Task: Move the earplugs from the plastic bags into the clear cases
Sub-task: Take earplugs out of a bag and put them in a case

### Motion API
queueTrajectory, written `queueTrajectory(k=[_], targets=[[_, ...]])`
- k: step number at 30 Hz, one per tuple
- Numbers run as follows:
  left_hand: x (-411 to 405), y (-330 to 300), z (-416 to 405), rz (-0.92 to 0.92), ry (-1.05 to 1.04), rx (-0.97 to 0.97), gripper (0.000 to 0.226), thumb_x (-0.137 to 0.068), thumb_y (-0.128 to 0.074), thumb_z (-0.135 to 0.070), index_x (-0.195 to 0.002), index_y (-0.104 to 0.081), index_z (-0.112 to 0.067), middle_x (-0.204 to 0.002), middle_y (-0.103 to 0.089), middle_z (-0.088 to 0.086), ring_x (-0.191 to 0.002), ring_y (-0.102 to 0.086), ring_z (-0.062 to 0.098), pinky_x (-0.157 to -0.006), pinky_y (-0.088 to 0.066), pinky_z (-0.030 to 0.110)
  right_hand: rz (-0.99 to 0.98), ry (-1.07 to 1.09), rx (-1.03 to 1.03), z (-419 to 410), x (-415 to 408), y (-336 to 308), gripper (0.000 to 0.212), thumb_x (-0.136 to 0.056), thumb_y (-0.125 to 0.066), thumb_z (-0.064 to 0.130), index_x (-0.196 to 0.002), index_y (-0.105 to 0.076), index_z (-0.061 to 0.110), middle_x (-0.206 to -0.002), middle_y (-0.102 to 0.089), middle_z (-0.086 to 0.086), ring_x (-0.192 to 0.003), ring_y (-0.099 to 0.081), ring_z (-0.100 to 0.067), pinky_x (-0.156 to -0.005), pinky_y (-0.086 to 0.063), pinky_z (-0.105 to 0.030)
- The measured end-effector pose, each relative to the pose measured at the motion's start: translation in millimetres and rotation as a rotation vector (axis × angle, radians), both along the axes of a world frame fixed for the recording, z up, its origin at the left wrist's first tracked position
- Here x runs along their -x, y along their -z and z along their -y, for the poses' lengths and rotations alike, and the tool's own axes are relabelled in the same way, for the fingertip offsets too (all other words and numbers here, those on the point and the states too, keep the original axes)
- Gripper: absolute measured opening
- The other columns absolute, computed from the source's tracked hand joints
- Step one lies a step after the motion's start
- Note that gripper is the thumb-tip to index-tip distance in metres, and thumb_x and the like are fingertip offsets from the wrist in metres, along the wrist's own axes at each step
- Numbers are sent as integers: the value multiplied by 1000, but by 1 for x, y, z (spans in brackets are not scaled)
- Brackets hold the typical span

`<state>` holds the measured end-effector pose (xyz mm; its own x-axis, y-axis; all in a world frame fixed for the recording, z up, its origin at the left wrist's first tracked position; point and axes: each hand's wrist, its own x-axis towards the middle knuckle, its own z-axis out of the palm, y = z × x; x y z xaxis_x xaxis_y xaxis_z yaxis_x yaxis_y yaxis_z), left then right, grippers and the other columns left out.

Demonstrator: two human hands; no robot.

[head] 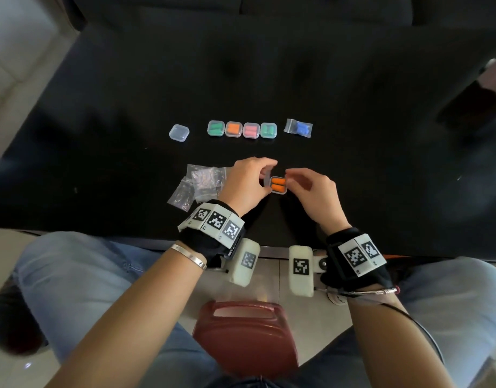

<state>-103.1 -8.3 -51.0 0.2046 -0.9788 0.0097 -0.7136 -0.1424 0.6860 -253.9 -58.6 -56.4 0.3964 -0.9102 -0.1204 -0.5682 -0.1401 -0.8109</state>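
So the open case (pixel 277 185) sits dead center on the black table (pixel 101 121) with two orange earplugs (pixel 278 184) already in it. The left hand (pixel 248 182) pinches its lid side, and the right hand (pixel 314 191) pinches the far edge, probably about to snap it closed. At 12 o'clock, four filled cases (pixel 242 129) line up. An empty case (pixel 179 132) waits at 11, and the bag of blue earplugs (pixel 298 127) at 1 is the last one left. Empty bags (pixel 198 184) are piled at 9.
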Motion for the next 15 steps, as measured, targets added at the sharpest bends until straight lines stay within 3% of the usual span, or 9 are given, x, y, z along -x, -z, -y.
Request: queueTrajectory(k=[5,10,15], targets=[[18,2,-4,-15,53,62,51,-78,-72,-14,-127,-56,-15,-119,-65,5,-109,-62,18,-96,-48,34,86,51,-58,-2,5,1,25,-94,-53,20,-118,-61,17,-101,-68,2,-92,-66,-6,-86,-53,-23],[19,12,-3,-99,10,120,42,-78,-69,-5,-118,-61,-15,-108,-69,5,-100,-66,16,-88,-54,38,-44,-61,108,-2,2,5,26,-88,-63,26,-112,-66,15,-99,-69,1,-86,-60,-7,-70,-43,-9],[12,10,2,-105,-16,53,46,-74,-77,-14,-118,-61,-15,-112,-62,7,-99,-62,15,-87,-53,28,-123,-86,167,2,0,5,25,-86,-64,34,-106,-68,19,-101,-68,3,-79,-55,-7,-63,-37,-8]])
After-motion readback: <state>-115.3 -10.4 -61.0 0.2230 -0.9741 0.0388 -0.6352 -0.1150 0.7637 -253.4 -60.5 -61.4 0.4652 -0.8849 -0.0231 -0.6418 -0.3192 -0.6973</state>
